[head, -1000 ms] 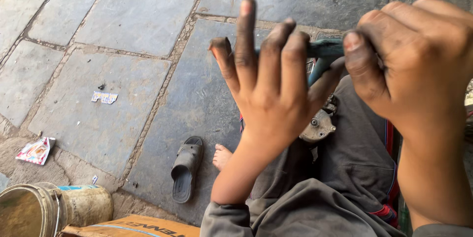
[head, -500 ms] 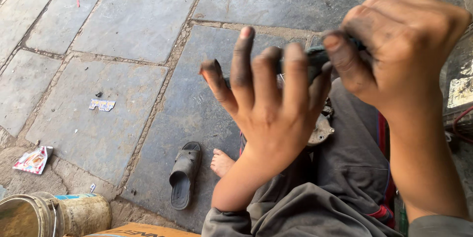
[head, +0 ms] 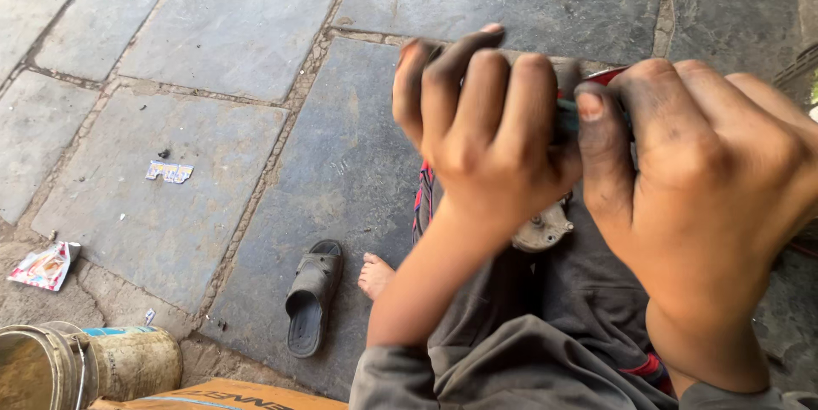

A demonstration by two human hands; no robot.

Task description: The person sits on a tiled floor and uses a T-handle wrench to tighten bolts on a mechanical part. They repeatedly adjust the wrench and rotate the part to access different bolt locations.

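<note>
Both my hands are raised close to the camera above my lap. My right hand (head: 707, 180) is closed around a small teal-handled tool (head: 567, 112), of which only a sliver and a red bit show between the hands. My left hand (head: 486, 129), its fingertips blackened with grime, has its fingers curled over the tool's other end, which is hidden behind them. A small pale metal part (head: 541, 233) rests on my grey trousers just below the left hand.
Grey stone paving lies below. A dark sandal (head: 311, 295) sits beside my bare foot (head: 375, 274). At the lower left stand a dirty tin can (head: 51, 367) and a cardboard box edge (head: 221, 395). A wrapper (head: 43, 263) and a paper scrap (head: 169, 172) litter the slabs.
My left hand, spread with straight fingers before, has curled its fingers shut against the tool. Both hands now fill more of the view, and my right hand keeps its grip.
</note>
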